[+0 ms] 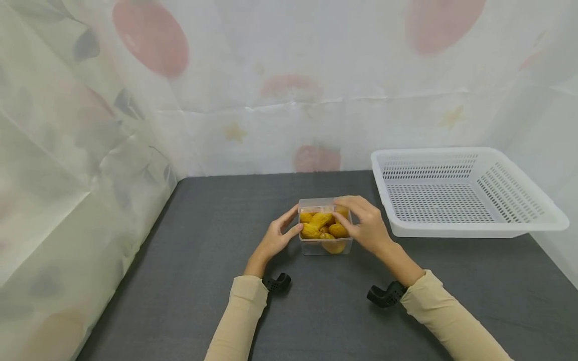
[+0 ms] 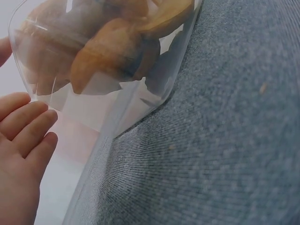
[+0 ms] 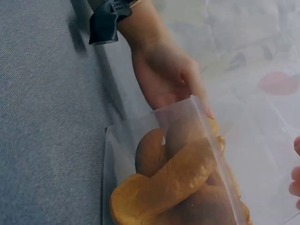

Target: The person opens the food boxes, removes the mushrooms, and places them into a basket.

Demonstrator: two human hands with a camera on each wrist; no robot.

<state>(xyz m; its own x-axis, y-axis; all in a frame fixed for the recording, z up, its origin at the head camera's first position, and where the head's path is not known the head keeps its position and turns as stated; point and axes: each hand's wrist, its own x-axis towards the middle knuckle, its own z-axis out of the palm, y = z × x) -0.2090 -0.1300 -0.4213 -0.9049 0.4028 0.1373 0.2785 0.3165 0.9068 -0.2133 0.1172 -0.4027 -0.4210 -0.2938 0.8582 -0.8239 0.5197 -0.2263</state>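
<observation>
Patterned curtain [image 1: 217,60] beyond the fingers, dark grey table [image 1: 198,281] under them. Head view: clear box [image 1: 311,247] of yellow lumpy pieces [image 1: 319,219] sits between both sets of fingers. Left fingers [image 1: 287,216] near straight, laid loosely against its left side. Right fingers [image 1: 349,201] bent, thumb and index pinching the box's far edge; can't tell if that bit is lid or wall. White basket [image 1: 456,230] is right of and beyond the right fingers. Left wrist: left fingertips at the box edge. Right wrist: left thumb at the box rim; right fingers mostly cropped.
</observation>
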